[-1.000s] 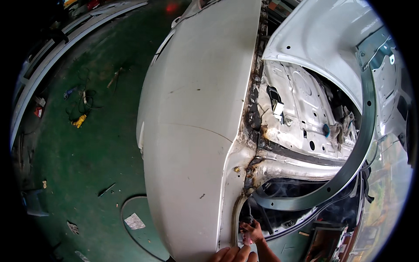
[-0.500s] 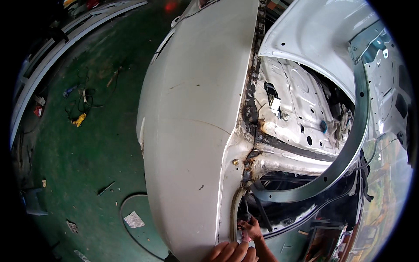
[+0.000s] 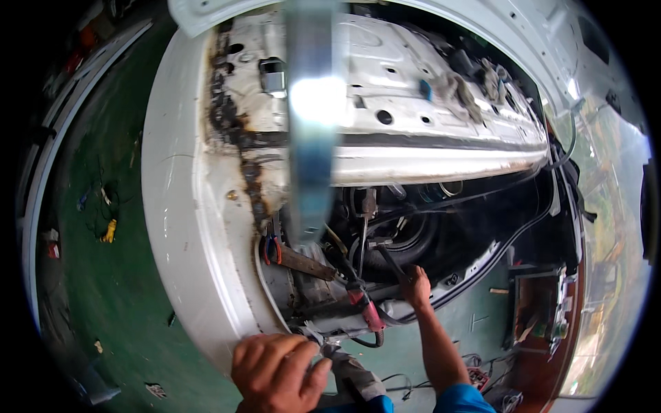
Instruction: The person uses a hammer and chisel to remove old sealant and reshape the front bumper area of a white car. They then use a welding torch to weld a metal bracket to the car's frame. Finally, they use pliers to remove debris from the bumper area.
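Observation:
A white car body (image 3: 179, 206) with its compartment open fills the view. My left hand (image 3: 275, 372) is at the lower edge, by the panel's rim, fingers closed around the end of a grey-handled tool (image 3: 351, 375). My right hand (image 3: 416, 286) reaches into the dark compartment and grips a black cable (image 3: 389, 265) among several cables. A red-pink plug or clamp (image 3: 372, 316) hangs just left of that hand. Red-handled pliers (image 3: 272, 249) rest on the inner rim.
A blurred grey metal bar (image 3: 310, 138) crosses the opening from the top. A white crossmember (image 3: 441, 162) with rust along its seam spans the compartment. The green floor (image 3: 117, 296) on the left holds a yellow item (image 3: 109, 230) and scraps. A brown box (image 3: 540, 310) stands at right.
The view has swung and come much closer to the open compartment. My right hand has reached further up into the cables; my left hand is now larger at the lower edge.

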{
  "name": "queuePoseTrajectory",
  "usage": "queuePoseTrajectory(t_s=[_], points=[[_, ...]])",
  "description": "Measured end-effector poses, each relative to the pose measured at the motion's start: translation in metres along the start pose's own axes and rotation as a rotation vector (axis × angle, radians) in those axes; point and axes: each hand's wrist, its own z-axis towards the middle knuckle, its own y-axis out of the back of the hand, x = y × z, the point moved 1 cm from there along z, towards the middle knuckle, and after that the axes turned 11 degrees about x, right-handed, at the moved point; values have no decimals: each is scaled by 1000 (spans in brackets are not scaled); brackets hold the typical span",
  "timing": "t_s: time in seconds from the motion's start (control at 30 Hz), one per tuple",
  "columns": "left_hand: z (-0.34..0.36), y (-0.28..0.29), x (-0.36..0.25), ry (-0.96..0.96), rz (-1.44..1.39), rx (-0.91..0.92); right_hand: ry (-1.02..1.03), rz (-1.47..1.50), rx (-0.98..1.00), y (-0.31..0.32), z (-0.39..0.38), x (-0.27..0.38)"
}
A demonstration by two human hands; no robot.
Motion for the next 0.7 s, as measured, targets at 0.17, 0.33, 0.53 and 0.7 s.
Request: queuePoseTrajectory(t_s=[0.17, 0.33, 0.53, 0.7], points=[[3, -17, -5, -63, 87, -6, -218, -209, 603, -21, 12, -61], [4, -25, -13, -18, 167, -55, -127, -194, 609, -17, 24, -47], [3, -22, -11, -15, 185, -93, 19, 14, 362, -69, 77, -29], [1, -18, -28, -9, 216, -66, 251, 234, 576, -103, 95, 31]])
